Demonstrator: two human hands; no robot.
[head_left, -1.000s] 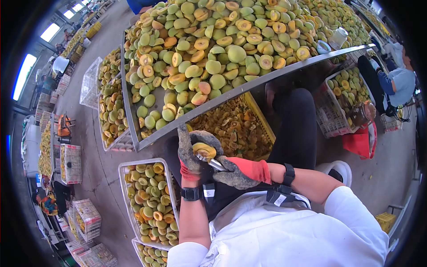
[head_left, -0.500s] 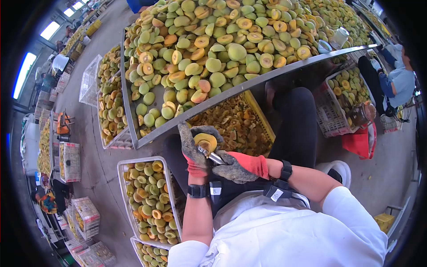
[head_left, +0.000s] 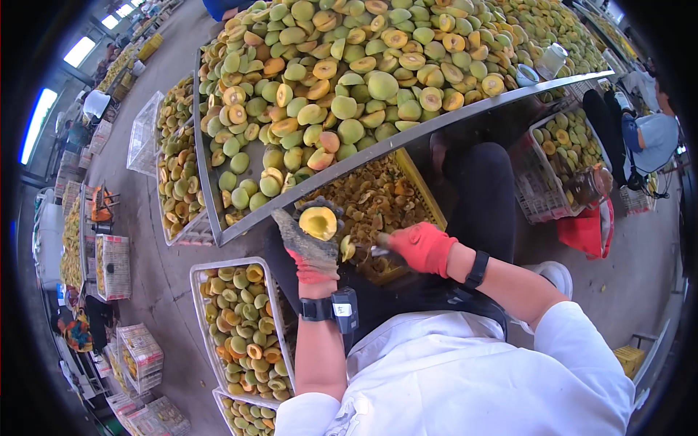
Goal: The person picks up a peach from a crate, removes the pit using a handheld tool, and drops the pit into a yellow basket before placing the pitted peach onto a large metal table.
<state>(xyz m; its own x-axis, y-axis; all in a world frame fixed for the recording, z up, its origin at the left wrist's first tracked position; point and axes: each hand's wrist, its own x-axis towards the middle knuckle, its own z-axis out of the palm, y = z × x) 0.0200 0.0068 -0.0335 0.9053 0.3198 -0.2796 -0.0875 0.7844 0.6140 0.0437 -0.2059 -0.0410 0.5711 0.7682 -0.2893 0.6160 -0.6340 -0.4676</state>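
My left hand (head_left: 309, 243), in a grey-and-red work glove, holds a peach half (head_left: 318, 223) with its hollowed yellow cut face turned up. My right hand (head_left: 420, 248), in a similar glove, is closed round a short metal tool (head_left: 379, 250), smeared by motion, whose working end does not show clearly. Between the hands a pale yellow-green bit of peach (head_left: 347, 248) hangs over the yellow crate (head_left: 429, 196). Brown pits and scraps (head_left: 378, 203) fill that crate, between my knees under the table edge.
A metal-rimmed table (head_left: 327, 173) heaped with halved peaches (head_left: 349, 102) stands ahead. Crates of peach halves (head_left: 247, 327) sit at my left. At right are another crate (head_left: 545, 192), a red bag (head_left: 589, 231) and a seated person (head_left: 647, 134). A jar (head_left: 552, 59) rests on the heap.
My hands have parted: the right one moved right with the metal tool, away from the peach half. The peach half's hollow now shows bare, and a loose bit appears between the hands.
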